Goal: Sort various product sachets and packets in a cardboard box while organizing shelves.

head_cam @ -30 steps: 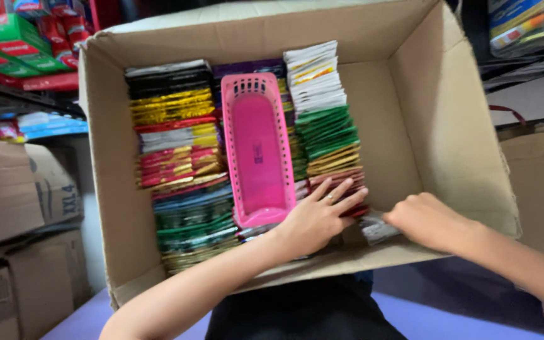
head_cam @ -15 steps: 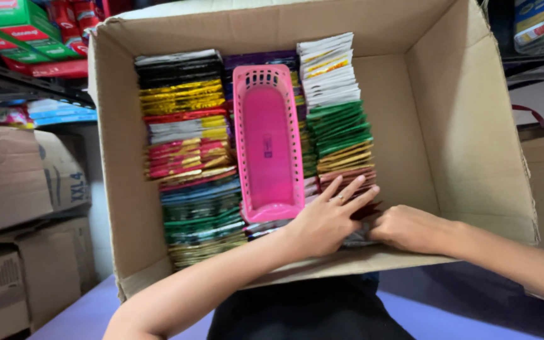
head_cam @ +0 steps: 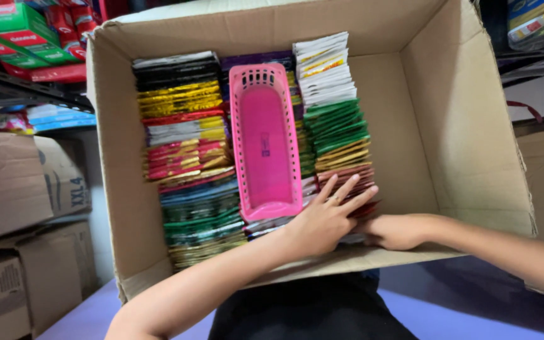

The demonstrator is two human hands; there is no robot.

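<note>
A large cardboard box (head_cam: 473,126) holds upright rows of flat coloured sachets (head_cam: 184,157). On the middle row lies an empty pink plastic basket (head_cam: 264,141). My left hand (head_cam: 325,217) rests flat, fingers spread, on the near end of the right row of sachets (head_cam: 338,132), beside the basket's near corner. My right hand (head_cam: 398,231) is tucked low against the box's near wall, just right of the left hand; its fingers are hidden behind the left hand, so what it grips cannot be made out.
The right part of the box shows bare cardboard floor (head_cam: 404,157). Brown cartons (head_cam: 26,220) stand at the left under a shelf (head_cam: 26,94) with green and red packs (head_cam: 20,28). More packs (head_cam: 539,22) sit top right.
My right hand slid left along the box's near wall until it met the left hand. The left hand stayed on the right row. The view shifted slightly.
</note>
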